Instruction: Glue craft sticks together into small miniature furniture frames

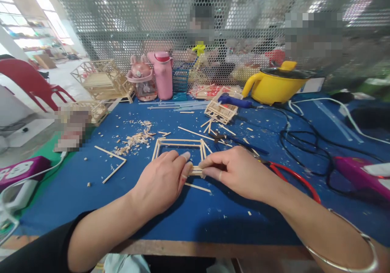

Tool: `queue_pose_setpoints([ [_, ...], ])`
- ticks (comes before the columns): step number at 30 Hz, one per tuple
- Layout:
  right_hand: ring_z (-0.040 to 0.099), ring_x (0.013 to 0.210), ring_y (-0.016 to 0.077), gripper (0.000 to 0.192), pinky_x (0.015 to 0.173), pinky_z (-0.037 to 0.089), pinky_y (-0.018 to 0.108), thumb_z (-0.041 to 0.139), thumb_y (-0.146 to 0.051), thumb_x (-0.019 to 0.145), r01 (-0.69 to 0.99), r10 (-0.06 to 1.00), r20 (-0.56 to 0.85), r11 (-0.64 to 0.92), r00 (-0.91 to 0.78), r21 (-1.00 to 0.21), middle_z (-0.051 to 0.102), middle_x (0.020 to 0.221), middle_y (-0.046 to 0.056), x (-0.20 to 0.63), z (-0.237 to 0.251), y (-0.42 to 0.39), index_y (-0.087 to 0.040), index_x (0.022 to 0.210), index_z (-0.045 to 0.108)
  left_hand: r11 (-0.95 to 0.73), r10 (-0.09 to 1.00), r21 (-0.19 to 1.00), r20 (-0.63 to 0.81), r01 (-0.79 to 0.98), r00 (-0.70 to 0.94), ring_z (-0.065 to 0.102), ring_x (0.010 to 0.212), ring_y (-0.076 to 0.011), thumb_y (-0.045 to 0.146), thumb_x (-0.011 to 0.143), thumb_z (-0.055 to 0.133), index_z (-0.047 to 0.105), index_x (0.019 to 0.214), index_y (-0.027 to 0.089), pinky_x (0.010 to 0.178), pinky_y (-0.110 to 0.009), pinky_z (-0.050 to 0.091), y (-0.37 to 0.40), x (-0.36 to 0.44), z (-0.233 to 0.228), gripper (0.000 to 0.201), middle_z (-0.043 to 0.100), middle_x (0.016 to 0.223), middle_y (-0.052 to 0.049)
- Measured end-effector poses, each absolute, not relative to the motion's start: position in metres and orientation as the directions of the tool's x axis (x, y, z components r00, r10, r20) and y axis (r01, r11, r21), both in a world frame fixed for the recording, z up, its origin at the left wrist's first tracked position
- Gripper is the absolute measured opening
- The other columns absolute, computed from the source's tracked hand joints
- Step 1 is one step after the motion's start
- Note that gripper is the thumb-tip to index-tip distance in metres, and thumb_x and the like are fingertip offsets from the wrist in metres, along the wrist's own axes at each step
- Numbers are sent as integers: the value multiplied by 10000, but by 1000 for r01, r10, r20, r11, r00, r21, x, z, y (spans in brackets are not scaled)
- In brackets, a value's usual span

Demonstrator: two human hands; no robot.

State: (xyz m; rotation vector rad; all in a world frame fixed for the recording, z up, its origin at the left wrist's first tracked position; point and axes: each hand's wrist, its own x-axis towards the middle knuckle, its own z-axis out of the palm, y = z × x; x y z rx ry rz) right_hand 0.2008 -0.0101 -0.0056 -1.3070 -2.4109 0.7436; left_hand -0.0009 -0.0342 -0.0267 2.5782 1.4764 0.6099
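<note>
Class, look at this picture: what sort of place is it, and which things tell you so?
Probably a craft workshop: a stick frame on the blue table, wood shavings beside it, and finished stick models at the back.

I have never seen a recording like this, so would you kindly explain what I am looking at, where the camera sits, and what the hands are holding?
There is no machine here: the single picture comes from a camera worn on a person's head, looking forward and down, so the two arms reaching in from below are that person's own. The left hand and right hand meet over a blue table and together pinch a small bundle of thin wooden sticks at the near edge of a square stick frame. Around them lie loose sticks, a pile of wood shavings, a red-handled tool and black cables. Further back stand a yellow pot, a pink bottle and a finished stick model. Other people sit behind the mesh screen.
</note>
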Motion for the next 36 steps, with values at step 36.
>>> queue_pose_setpoints([
  [36, 592, 570, 113, 306, 531, 456, 230, 661, -296, 707, 493, 747, -251, 116, -616, -862, 650, 685, 8, 153, 18, 41, -157, 977, 622, -35, 979, 838, 138, 545, -150, 643, 791, -147, 236, 824, 538, 445, 1293, 225, 750, -286, 506, -65, -40, -51, 478, 695, 956, -19],
])
